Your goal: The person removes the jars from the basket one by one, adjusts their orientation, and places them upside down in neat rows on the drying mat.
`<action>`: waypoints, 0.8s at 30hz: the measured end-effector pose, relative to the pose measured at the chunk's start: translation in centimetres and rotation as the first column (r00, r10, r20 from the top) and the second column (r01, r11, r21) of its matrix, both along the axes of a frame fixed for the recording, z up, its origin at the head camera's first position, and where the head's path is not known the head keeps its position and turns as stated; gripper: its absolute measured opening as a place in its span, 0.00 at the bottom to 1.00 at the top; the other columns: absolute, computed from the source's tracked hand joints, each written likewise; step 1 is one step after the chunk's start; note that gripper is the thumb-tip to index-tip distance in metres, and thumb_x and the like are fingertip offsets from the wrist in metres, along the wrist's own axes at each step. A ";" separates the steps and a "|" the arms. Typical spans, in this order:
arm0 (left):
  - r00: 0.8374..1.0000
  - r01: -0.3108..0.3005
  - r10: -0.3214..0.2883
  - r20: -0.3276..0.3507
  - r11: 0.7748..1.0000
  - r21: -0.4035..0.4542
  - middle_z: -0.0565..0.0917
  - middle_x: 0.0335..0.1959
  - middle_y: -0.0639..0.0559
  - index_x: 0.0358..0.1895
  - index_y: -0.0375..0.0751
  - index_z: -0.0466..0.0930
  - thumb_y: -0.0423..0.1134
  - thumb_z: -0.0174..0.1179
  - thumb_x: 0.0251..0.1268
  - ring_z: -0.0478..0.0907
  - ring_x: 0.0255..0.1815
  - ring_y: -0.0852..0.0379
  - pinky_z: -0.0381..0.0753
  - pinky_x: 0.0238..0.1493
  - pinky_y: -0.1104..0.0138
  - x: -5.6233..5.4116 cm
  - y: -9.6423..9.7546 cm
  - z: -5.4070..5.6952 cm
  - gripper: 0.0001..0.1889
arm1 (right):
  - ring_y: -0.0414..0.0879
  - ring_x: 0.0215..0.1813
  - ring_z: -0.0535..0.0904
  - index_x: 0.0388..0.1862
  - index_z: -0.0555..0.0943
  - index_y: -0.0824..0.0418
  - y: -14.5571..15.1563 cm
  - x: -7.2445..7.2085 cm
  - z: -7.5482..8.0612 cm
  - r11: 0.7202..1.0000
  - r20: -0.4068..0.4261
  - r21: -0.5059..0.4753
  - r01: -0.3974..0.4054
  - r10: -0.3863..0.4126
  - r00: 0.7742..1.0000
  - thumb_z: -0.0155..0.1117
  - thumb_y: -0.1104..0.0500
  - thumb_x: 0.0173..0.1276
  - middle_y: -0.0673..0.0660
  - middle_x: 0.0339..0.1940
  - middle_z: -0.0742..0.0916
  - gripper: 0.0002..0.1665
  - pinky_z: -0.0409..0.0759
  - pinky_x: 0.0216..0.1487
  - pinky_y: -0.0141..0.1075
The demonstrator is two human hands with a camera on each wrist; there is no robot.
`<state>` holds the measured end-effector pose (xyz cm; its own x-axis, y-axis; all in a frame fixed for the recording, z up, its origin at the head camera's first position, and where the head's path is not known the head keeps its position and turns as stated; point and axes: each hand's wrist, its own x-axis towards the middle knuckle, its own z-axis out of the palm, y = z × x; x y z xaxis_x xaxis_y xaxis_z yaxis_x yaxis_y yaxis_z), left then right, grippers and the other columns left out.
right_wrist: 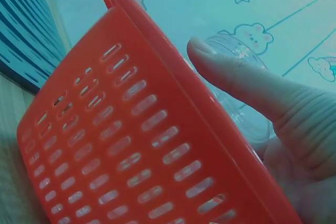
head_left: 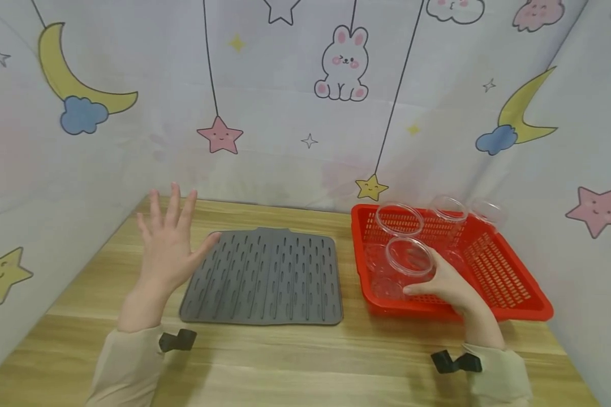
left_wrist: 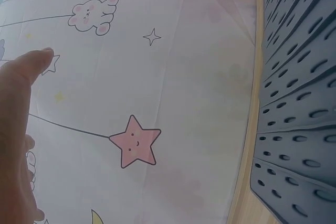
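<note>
Clearly, the clear cup (head_left: 408,267) is in the red basket (head_left: 496,268), toward the bench's (head_left: 265,367) far right corner. The right hand (head_left: 442,280) holds it narrowly, thumb across the near side and fingers behind; how firmly they press, I cannot tell. The left hand (head_left: 167,254) is raised, fingers spread wide and holding nothing, beside the grey mat (head_left: 262,277).

The cup looks like thin plastic: probably very light, smooth and a little slippery, stiff at the rim but likely to dent or crack if squeezed hard. The best hold seems to be just below the rim, with gentle, even pressure.

Other clear cups (head_left: 399,233) stand close behind and could catch on it. The basket's near wall rises beside the thumb. The mat lies between the hands, toward the bench's far edge, before a printed cloth (head_left: 285,85).
</note>
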<state>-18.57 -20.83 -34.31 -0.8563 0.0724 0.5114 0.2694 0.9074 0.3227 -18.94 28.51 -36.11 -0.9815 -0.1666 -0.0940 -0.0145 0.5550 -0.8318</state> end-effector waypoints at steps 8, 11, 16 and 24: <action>0.998 0.059 -0.062 0.030 0.995 0.086 0.36 0.81 0.41 0.80 0.46 0.38 0.68 0.47 0.67 0.25 0.79 0.33 0.31 0.69 0.28 -0.1 -0.3 -0.1 0.48 | 0.60 0.66 0.68 0.77 0.57 0.55 -0.6 0.2 0.2 0.999 -0.031 0.032 0.027 -0.026 0.999 0.77 0.50 0.54 0.63 0.69 0.73 0.56 0.76 0.61 0.58; 0.992 0.099 -0.112 0.059 0.978 0.185 0.34 0.81 0.43 0.80 0.45 0.37 0.61 0.54 0.67 0.24 0.79 0.36 0.32 0.68 0.26 -0.3 -0.5 -0.3 0.49 | 0.61 0.66 0.69 0.76 0.58 0.57 -0.8 0.3 0.2 0.999 -0.036 0.045 0.030 -0.028 0.999 0.77 0.50 0.54 0.64 0.69 0.73 0.55 0.76 0.62 0.59; 0.978 0.158 -0.194 0.079 0.930 0.332 0.33 0.81 0.46 0.80 0.47 0.33 0.53 0.59 0.66 0.26 0.80 0.39 0.34 0.69 0.28 -0.7 -1.1 -1.0 0.50 | 0.59 0.65 0.69 0.77 0.57 0.54 -0.8 0.6 0.7 0.998 -0.037 0.039 0.056 -0.055 0.998 0.77 0.47 0.53 0.63 0.69 0.73 0.57 0.76 0.62 0.57; 0.963 0.201 -0.264 0.053 0.835 0.512 0.39 0.81 0.46 0.80 0.52 0.34 0.42 0.66 0.61 0.38 0.80 0.37 0.42 0.73 0.32 -1.3 -1.6 -1.8 0.53 | 0.55 0.64 0.70 0.77 0.56 0.55 -0.5 1.3 2.3 0.994 -0.111 0.049 0.095 -0.089 0.990 0.75 0.50 0.58 0.63 0.69 0.74 0.53 0.78 0.54 0.36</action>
<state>-19.84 -22.43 -36.07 -0.9019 0.0403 0.4301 0.3840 0.5311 0.7553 -17.63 28.06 -33.77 -0.9973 -0.0728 0.0074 -0.0499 0.6020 -0.7969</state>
